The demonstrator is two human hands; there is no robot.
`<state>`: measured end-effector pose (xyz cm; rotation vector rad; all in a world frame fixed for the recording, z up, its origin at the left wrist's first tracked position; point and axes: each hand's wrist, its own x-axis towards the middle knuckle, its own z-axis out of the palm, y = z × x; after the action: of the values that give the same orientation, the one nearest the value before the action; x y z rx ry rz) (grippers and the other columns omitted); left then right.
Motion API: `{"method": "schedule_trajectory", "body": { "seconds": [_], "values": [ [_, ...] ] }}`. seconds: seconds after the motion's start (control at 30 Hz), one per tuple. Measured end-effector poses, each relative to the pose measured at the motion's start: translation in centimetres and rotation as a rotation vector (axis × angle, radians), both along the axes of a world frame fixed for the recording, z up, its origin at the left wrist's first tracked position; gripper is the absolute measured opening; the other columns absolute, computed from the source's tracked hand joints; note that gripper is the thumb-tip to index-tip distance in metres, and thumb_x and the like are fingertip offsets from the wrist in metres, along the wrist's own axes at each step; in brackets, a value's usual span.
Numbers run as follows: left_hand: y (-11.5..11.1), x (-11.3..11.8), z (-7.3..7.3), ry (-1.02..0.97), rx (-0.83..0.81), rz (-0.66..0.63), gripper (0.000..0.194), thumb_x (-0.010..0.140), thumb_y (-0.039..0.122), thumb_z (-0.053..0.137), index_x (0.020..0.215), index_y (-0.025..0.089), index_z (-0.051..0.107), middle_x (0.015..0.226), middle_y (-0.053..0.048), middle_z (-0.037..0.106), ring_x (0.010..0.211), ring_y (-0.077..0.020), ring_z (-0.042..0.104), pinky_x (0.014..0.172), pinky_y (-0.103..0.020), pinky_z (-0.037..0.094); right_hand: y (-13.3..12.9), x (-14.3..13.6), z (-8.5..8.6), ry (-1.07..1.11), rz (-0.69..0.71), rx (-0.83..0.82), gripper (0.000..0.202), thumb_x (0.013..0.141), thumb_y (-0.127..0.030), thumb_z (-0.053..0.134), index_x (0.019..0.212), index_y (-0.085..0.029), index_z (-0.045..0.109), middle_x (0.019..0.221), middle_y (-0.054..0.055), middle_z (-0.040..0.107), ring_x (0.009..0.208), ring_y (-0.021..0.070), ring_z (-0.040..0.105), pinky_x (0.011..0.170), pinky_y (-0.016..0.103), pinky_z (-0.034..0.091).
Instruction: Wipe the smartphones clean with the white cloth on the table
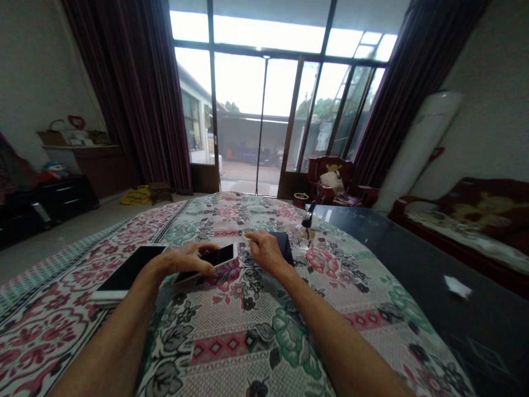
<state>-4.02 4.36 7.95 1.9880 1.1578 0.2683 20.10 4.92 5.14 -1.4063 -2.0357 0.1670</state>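
Our cloth-covered desk (pixel 231 325) bears one tablet (pixel 134 268) at left. Just right of it, our left hand (pixel 192 258) grips one phone (pixel 223 253), its long axis slanting away rightward. Our right hand (pixel 265 251) curls beside one dark object (pixel 284 245); we cannot tell whether this hand holds anything.

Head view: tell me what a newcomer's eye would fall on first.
Probably the bright window wall at the back, framed by dark purple curtains on both sides. Next, the floral tablecloth in the foreground, where the left hand holds a white-edged phone between a larger tablet and the right hand.
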Motion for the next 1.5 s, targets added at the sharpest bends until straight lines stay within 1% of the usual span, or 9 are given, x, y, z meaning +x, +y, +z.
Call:
{"method": "schedule_trajectory", "body": {
  "seconds": [0.1, 0.2, 0.47, 0.63, 0.87, 1.1, 1.3, 1.4, 1.5],
  "values": [
    [0.0, -0.5, 0.2, -0.069, -0.018, -0.003, 0.069, 0.065, 0.041, 0.066, 0.130, 0.021, 0.054, 0.120, -0.005, 0.063, 0.110, -0.0289, 0.056, 0.091, -0.036, 0.044, 0.0, -0.6, -0.2, 0.194, 0.056, 0.043, 0.031, 0.081, -0.009, 0.053, 0.103, -0.020, 0.071, 0.096, 0.006, 0.069, 0.087, 0.0157, 0.061, 0.083, 0.025, 0.046],
    [0.2, -0.9, -0.1, -0.116, -0.027, -0.006, 0.071, 0.065, 0.041, 0.067, 0.132, 0.021, 0.052, 0.124, -0.006, 0.061, 0.111, -0.0292, 0.055, 0.091, -0.035, 0.044, -0.2, -1.0, -0.4, 0.308, 0.095, 0.066, 0.026, 0.079, -0.011, 0.056, 0.097, -0.021, 0.072, 0.094, 0.004, 0.070, 0.086, 0.0154, 0.062, 0.083, 0.027, 0.047],
    [0.5, -0.9, -0.7, -0.166, -0.037, -0.031, 0.072, 0.068, 0.039, 0.065, 0.136, 0.023, 0.048, 0.126, -0.004, 0.061, 0.112, -0.0288, 0.055, 0.090, -0.034, 0.045, -0.6, -1.9, -0.6, 0.437, 0.139, 0.085, 0.024, 0.077, -0.009, 0.058, 0.090, -0.020, 0.074, 0.090, 0.004, 0.071, 0.084, 0.0163, 0.064, 0.081, 0.028, 0.047],
    [0.3, -1.0, -0.7, -0.208, -0.028, 0.008, 0.066, 0.067, 0.040, 0.065, 0.129, 0.022, 0.055, 0.124, -0.003, 0.063, 0.118, -0.0290, 0.052, 0.098, -0.036, 0.042, -1.5, -2.7, -0.1, 0.475, 0.166, 0.127, 0.023, 0.078, -0.010, 0.058, 0.089, -0.020, 0.075, 0.085, 0.004, 0.071, 0.082, 0.0162, 0.063, 0.079, 0.028, 0.048],
    [0.3, -0.9, -0.5, -0.279, -0.028, 0.008, 0.060, 0.068, 0.037, 0.066, 0.126, 0.024, 0.058, 0.120, -0.001, 0.065, 0.116, -0.0265, 0.054, 0.098, -0.034, 0.041, -2.2, -3.5, 0.2, 0.552, 0.236, 0.181, 0.021, 0.082, -0.013, 0.057, 0.091, -0.019, 0.075, 0.086, 0.005, 0.067, 0.085, 0.0155, 0.061, 0.080, 0.027, 0.048],
    [-0.1, 0.5, 0.1, -0.197, 0.058, -0.055, 0.060, 0.070, 0.042, 0.062, 0.126, 0.022, 0.058, 0.112, -0.003, 0.066, 0.106, -0.0280, 0.056, 0.086, -0.033, 0.045, -1.9, -2.7, 0.1, 0.609, 0.170, 0.157, 0.022, 0.082, -0.014, 0.055, 0.089, -0.022, 0.075, 0.086, 0.004, 0.065, 0.083, 0.0146, 0.061, 0.077, 0.026, 0.048],
    [-0.2, 1.4, 0.3, -0.156, 0.093, -0.095, 0.056, 0.070, 0.043, 0.062, 0.122, 0.020, 0.060, 0.104, -0.003, 0.066, 0.096, -0.0257, 0.057, 0.079, -0.031, 0.044, -1.0, -1.9, -0.3, 0.642, 0.121, 0.140, 0.023, 0.080, -0.012, 0.056, 0.087, -0.021, 0.075, 0.086, 0.004, 0.068, 0.084, 0.0162, 0.062, 0.079, 0.027, 0.048],
    [-0.1, 1.5, 0.1, -0.172, 0.074, -0.094, 0.054, 0.071, 0.040, 0.061, 0.122, 0.020, 0.061, 0.102, -0.003, 0.066, 0.095, -0.0244, 0.057, 0.079, -0.030, 0.044, -0.9, -1.9, -0.4, 0.626, 0.099, 0.128, 0.022, 0.079, -0.012, 0.057, 0.087, -0.019, 0.075, 0.085, 0.005, 0.068, 0.082, 0.0165, 0.062, 0.079, 0.028, 0.048],
    [-0.1, 1.4, -0.3, -0.213, 0.059, -0.061, 0.055, 0.070, 0.037, 0.063, 0.123, 0.021, 0.060, 0.106, -0.003, 0.066, 0.099, -0.0240, 0.057, 0.083, -0.031, 0.044, -1.1, -2.0, -0.3, 0.609, 0.085, 0.101, 0.020, 0.079, -0.014, 0.058, 0.085, -0.021, 0.075, 0.083, 0.004, 0.068, 0.082, 0.0157, 0.062, 0.078, 0.027, 0.048]
  ]
}}
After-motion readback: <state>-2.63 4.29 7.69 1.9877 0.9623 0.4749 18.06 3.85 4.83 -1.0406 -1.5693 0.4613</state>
